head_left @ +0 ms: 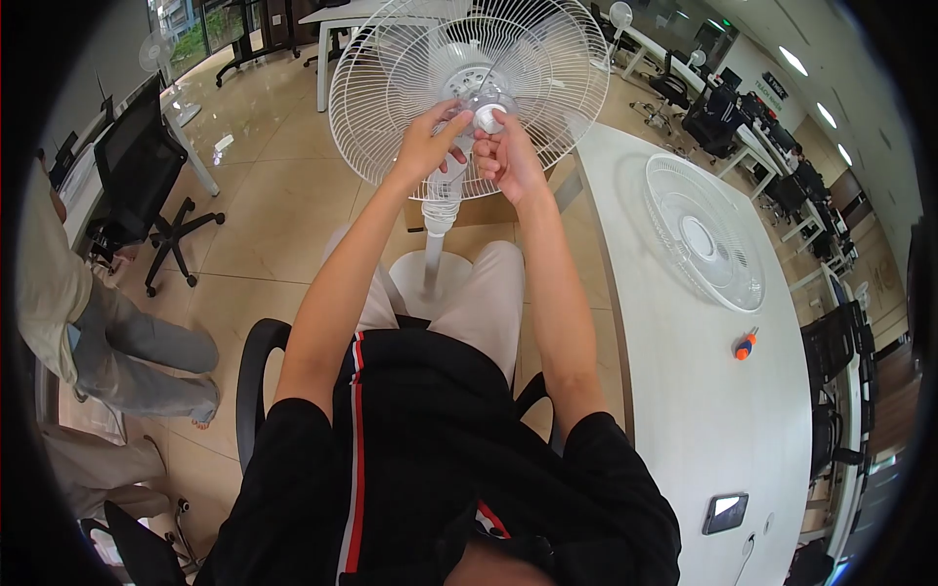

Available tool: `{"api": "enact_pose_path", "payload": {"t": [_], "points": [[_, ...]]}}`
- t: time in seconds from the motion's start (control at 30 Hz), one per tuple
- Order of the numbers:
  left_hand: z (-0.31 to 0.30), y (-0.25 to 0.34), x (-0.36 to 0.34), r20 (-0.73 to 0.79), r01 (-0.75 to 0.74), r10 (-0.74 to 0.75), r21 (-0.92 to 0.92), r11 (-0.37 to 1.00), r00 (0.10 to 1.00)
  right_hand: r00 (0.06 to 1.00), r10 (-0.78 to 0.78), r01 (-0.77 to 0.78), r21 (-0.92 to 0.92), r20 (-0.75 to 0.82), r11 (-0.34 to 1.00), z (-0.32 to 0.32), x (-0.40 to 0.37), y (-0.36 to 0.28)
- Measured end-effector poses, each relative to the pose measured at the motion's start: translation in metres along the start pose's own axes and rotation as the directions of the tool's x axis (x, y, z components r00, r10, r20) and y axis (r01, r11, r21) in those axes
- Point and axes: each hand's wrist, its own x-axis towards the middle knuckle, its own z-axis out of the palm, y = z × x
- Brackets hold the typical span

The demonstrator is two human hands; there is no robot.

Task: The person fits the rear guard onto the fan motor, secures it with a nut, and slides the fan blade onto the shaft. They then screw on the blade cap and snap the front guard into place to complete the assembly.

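Note:
A white standing fan (354,114) faces me with its wire rear guard and see-through blades; its front cover is off. At the hub sits a small white round cap (489,118). My right hand (512,161) has its thumb and fingers closed on the cap's right side and lower edge. Just left of the cap, my left hand (430,142) has its fingers apart, close to the hub; whether its fingertips touch the hub is hard to see. Below the hands, the fan's pole (434,259) rises from a round white base (408,275) between my legs.
On the white table (674,410) at my right lie the fan's front grille (699,234), an orange-and-blue screwdriver-like tool (746,345) and a phone-like device (725,513). A black office chair (142,161) and a standing person (107,313) are at my left.

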Motion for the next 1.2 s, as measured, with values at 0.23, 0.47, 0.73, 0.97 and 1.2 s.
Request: {"api": "enact_pose_path", "payload": {"t": [0.23,0.47,0.73,0.97,1.2], "points": [[-0.002,0.0,-0.001,0.015,0.03,-0.03,-0.005,1.0,0.999,0.946,-0.302,0.124,-0.734,-0.115,0.668,0.009,-0.007,-0.008],[-0.003,-0.001,-0.006,0.008,0.064,-0.064,-0.046,0.997,0.998,0.899,-0.434,0.16,-0.873,-0.064,0.46,0.011,-0.009,-0.002],[-0.003,-0.003,-0.007,-0.007,0.01,-0.011,-0.068,0.998,1.0,0.963,0.042,-0.128,0.317,0.265,0.94,-0.006,0.01,0.011],[-0.01,-0.002,0.0,0.028,0.071,-0.069,-0.085,0.994,0.997,0.918,0.01,-0.165,0.359,0.397,0.919,-0.002,0.013,0.013],[-0.007,-0.002,0.001,0.034,0.074,-0.071,-0.081,0.994,0.997,0.983,0.034,-0.058,0.128,0.178,0.99,0.005,0.007,0.005]]}}
